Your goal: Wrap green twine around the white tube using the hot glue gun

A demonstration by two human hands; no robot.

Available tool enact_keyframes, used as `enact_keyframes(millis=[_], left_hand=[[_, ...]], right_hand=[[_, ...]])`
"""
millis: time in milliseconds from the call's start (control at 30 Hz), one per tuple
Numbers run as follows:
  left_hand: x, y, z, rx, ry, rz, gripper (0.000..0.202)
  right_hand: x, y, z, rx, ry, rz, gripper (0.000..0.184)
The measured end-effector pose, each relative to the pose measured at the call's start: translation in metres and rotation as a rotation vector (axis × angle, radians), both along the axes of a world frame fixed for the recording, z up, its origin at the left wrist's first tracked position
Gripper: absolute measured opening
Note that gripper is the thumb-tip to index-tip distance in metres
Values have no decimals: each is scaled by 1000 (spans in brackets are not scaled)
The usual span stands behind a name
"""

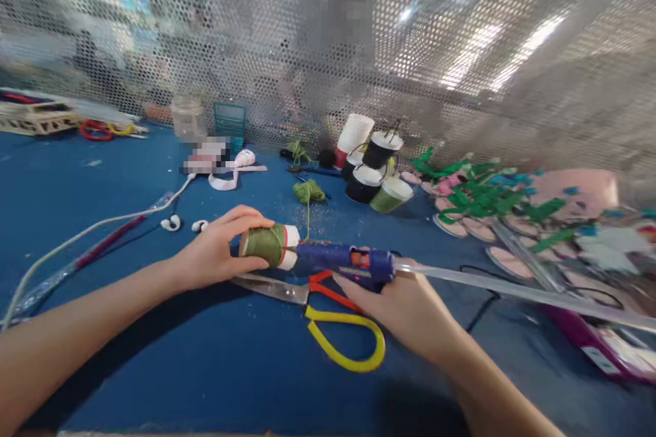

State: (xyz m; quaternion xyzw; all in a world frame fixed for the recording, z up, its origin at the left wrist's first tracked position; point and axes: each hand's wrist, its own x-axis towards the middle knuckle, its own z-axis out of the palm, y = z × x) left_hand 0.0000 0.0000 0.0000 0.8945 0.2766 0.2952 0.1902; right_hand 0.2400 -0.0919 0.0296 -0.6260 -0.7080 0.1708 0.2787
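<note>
My left hand (230, 246) is closed around a small paper cup (266, 246) lying on its side, partly wrapped in olive-green yarn with a white band and a red line showing. In my right hand (394, 300) is a blue hot glue gun (328, 255), a long clear glue stick (486, 285) trailing from its back. The gun's nozzle points left and meets the cup's edge; whether it touches I cannot tell. Green yarn runs from near the cup to a small ball (309, 191) behind. Below my hands lie scissors (348, 341) with one yellow and one orange-red handle.
Black and green wrapped cups (365, 184) and a white cup stack (355, 133) stand at the back. Green cut pieces (479, 198) and pink discs cover the right, near a purple object (589, 341). A white cable (97, 225) crosses the left. A perforated metal screen (287, 34) rises behind.
</note>
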Motion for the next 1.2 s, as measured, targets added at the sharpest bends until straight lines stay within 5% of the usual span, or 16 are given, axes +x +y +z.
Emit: enact_keyframes(millis=[600,767,967,1200], left_hand=[[-3,-3,-1,68,28,-117,41],[-3,-3,0,89,37,-125,39],[-3,-3,1,156,46,-91,38],[-4,-1,2,220,46,-41,36]], right_hand=[[-2,13,-4,78,49,-61,22],[-3,16,-1,-14,128,-91,21],[7,23,-7,-235,409,-112,25],[25,41,-11,-130,746,-214,32]])
